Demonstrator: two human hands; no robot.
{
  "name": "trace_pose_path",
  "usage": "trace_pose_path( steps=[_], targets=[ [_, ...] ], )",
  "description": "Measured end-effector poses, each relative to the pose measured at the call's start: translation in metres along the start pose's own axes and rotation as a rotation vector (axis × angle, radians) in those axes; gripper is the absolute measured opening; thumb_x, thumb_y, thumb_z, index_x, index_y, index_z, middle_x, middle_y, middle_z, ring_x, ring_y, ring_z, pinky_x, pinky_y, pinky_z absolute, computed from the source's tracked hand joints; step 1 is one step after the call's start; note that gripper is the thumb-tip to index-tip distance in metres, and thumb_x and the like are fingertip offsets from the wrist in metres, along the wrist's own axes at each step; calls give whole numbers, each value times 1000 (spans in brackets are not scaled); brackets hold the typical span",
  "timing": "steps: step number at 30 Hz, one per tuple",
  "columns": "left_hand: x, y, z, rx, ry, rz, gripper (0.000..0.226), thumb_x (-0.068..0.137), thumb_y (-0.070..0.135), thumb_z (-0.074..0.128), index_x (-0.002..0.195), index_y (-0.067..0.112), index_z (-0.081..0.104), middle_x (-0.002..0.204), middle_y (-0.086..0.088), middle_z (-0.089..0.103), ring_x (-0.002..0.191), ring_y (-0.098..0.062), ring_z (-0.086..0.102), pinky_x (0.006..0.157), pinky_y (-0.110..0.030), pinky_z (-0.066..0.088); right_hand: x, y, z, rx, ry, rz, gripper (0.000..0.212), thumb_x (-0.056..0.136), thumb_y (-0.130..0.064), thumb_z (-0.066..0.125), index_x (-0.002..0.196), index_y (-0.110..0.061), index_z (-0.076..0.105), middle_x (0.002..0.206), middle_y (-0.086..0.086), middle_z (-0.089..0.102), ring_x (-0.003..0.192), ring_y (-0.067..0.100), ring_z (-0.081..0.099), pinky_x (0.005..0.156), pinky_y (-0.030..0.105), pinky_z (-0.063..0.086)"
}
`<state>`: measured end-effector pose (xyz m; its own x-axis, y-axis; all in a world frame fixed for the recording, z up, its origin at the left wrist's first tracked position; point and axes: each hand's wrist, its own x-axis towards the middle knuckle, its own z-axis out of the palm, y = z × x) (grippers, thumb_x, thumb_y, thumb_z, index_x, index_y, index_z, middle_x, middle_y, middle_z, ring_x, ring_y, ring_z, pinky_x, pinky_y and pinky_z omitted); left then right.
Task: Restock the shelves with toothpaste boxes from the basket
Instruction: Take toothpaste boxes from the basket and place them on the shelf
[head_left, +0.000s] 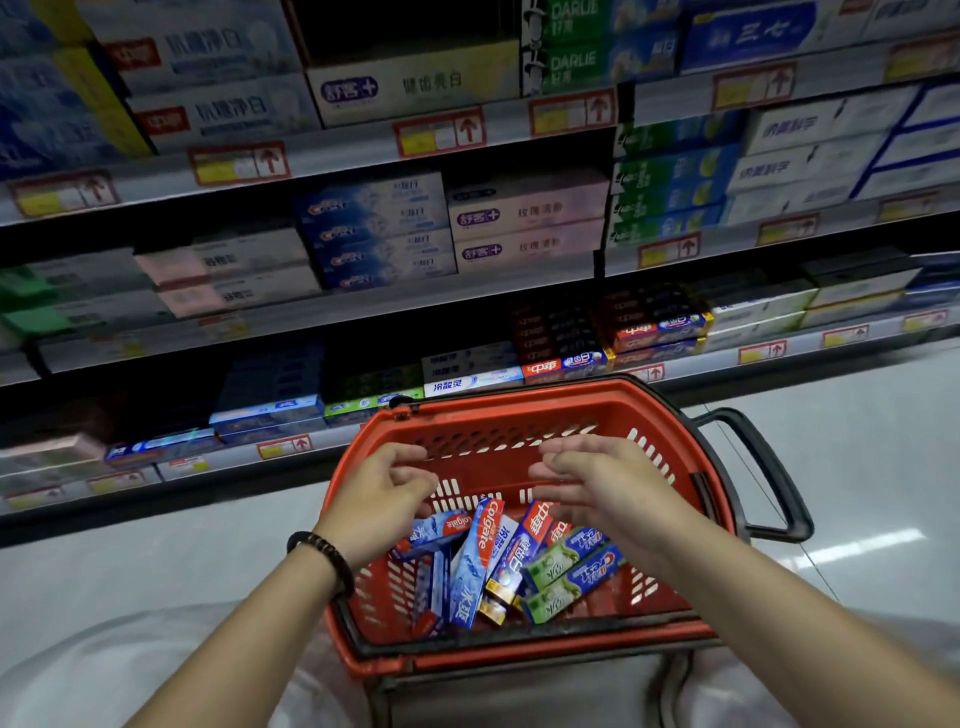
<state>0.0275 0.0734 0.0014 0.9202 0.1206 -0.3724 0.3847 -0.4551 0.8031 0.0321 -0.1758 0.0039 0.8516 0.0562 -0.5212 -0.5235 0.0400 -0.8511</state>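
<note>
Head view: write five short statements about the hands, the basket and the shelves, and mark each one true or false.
1. The red basket holds several toothpaste boxes. True.
2. The left hand grips the Colgate box. False: the hand hovers above the boxes, fingers loosely curled, holding nothing.
3. A dark bead bracelet sits on the left wrist. True.
4. The right hand rests on the black handle. False: it hovers over the inside of the basket, and the handle stands untouched off to the right.
5. The shelves behind the basket are stocked with boxes. True.
</note>
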Motion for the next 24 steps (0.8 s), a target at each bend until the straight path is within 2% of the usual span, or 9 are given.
trace_pose_path(
  steps=[5, 10, 13, 16, 20, 24],
  targets=[
    [4, -2, -2, 60, 11, 43, 26, 102, 25, 63, 128, 29, 60, 104, 10, 72, 87, -9, 75, 83, -42, 64, 0, -7, -7, 7, -10, 9, 16, 104, -12, 63, 116, -9, 73, 106, 10, 81, 99, 29, 79, 95, 50, 61],
    [9, -3, -3, 218, 43, 109, 25, 102, 31, 63, 127, 33, 59, 107, 14, 70, 87, -10, 73, 74, -29, 58, 0, -7, -7, -10, -14, 24, 17, 104, -13, 62, 118, -10, 71, 105, 9, 82, 99, 29, 80, 96, 49, 60],
    [9, -2, -2, 240, 42, 140, 26, 101, 32, 64, 126, 33, 60, 109, 12, 69, 94, -11, 71, 82, -29, 56, 0, -6, -7, -24, -21, 36, 17, 103, -14, 64, 118, -11, 72, 104, 8, 82, 97, 28, 80, 96, 49, 60],
    [10, 2, -3, 255, -9, 109, 23, 102, 32, 63, 124, 33, 60, 106, 13, 69, 92, -16, 74, 79, -35, 61, 0, -7, -7, -24, -21, 34, 17, 103, -14, 64, 118, -10, 72, 104, 9, 82, 97, 29, 80, 96, 49, 60],
    [21, 10, -8, 352, -100, 82, 21, 103, 32, 62, 124, 31, 60, 107, 10, 68, 92, -18, 74, 69, -29, 59, 1, -10, -10, -39, -21, 23, 16, 104, -14, 63, 117, -10, 72, 104, 9, 82, 97, 29, 80, 98, 51, 59],
    [40, 16, -8, 519, -212, 146, 15, 103, 33, 62, 118, 32, 64, 109, 13, 65, 92, -19, 73, 73, -29, 58, 2, -10, -11, -58, -6, 33, 15, 104, -15, 64, 115, -11, 73, 104, 7, 82, 96, 27, 80, 100, 53, 58]
  ],
)
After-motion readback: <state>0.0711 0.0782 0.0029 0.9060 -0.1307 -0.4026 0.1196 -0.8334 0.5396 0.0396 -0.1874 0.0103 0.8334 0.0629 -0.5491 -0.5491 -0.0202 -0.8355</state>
